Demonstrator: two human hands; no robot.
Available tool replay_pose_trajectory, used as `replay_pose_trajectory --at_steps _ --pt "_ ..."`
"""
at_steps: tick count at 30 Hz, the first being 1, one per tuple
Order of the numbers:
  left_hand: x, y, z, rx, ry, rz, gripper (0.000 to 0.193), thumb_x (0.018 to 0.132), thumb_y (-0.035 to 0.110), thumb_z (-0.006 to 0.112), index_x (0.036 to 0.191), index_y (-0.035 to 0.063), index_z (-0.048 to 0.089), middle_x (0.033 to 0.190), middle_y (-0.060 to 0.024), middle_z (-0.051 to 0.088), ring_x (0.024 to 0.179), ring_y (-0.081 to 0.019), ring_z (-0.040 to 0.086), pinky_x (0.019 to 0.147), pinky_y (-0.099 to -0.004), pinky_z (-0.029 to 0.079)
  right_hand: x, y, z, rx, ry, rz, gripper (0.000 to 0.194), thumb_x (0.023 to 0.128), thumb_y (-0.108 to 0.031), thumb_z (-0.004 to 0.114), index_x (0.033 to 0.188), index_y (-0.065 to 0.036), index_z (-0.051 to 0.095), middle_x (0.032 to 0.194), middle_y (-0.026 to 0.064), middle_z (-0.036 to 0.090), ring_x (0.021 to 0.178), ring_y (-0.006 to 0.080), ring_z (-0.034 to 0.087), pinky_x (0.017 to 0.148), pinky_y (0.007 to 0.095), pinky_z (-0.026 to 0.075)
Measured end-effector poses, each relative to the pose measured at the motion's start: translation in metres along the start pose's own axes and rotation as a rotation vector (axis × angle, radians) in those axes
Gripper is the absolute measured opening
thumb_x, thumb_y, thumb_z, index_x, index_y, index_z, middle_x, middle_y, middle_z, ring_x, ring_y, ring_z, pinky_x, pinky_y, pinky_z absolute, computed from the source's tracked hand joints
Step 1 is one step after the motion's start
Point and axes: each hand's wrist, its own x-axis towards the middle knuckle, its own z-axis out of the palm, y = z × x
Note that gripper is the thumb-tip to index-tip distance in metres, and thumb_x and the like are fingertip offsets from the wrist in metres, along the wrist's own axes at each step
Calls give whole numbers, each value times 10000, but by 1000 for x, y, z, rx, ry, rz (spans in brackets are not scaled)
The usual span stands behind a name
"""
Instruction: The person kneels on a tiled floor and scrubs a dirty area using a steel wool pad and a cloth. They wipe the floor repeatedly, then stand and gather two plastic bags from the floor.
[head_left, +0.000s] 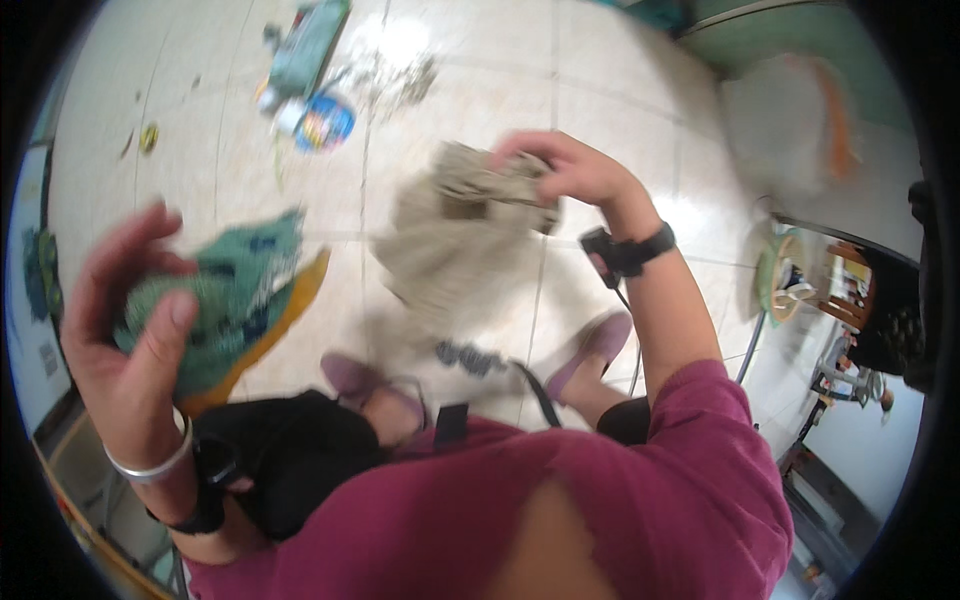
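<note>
My left hand (131, 330) curls around a rounded bundle at one end of a green woven fabric (247, 277). That piece has dark blue patches and a yellow edge, and it spreads out beside my left knee. With fingers and thumb, my right hand (566, 169) grips the crumpled upper part of a beige fabric (457, 247). The beige piece hangs in loose folds over the floor in front of me, blurred by motion. My right fingertips are partly hidden in its folds.
Ahead on the tiled floor (622, 112) lie a green package (307, 52), a round blue packet (328, 124), a yellow ring (150, 137) and scattered debris (416, 79). A basket (784, 277) stands at the right. Close to my shoes is a grey clumped thing (469, 356).
</note>
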Motion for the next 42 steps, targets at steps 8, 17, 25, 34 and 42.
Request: replay_pose_trajectory --at_steps 8,17,25,34,42 --pt "16 13 28 -346 -7 -117 421 718 111 734 1099 -21 610 1007 -84 626 846 -147 581 797 -274 456 -68 117 -14 -703 949 761 1107 685 -525 723 1493 -77 113 1506 266 172 1401 418 144 1091 539 232" --pt "26 14 37 -310 -21 -159 445 728 102 718 1137 -19 592 1025 -98 625 848 -154 583 800 -281 467 19 126 76 -347 802 47 487 663 -59 635 1145 -126 611 1217 128 534 1157 289 491 995 409 388" --pt "-5 -6 6 -188 108 -198 475 755 138 718 1181 -18 576 1064 -115 611 899 -175 570 847 -299 448 -168 180 -119 -554 1975 70 394 813 -97 587 1191 9 555 1094 168 620 996 274 593 897 363 460" --pt "-42 -3 -9 -158 238 -375 492 770 136 670 1213 -34 539 1096 -129 584 916 -180 549 875 -320 434 -160 238 -144 -757 1976 1003 395 698 -102 630 1090 -52 609 1104 149 597 1041 320 563 914 408 454" --pt "-41 18 -6 -58 200 -315 475 810 109 639 1252 -22 527 1135 -132 584 993 -184 546 944 -331 400 120 117 -69 10 1168 -133 288 701 -40 628 984 -33 687 855 89 688 745 167 636 684 281 514"
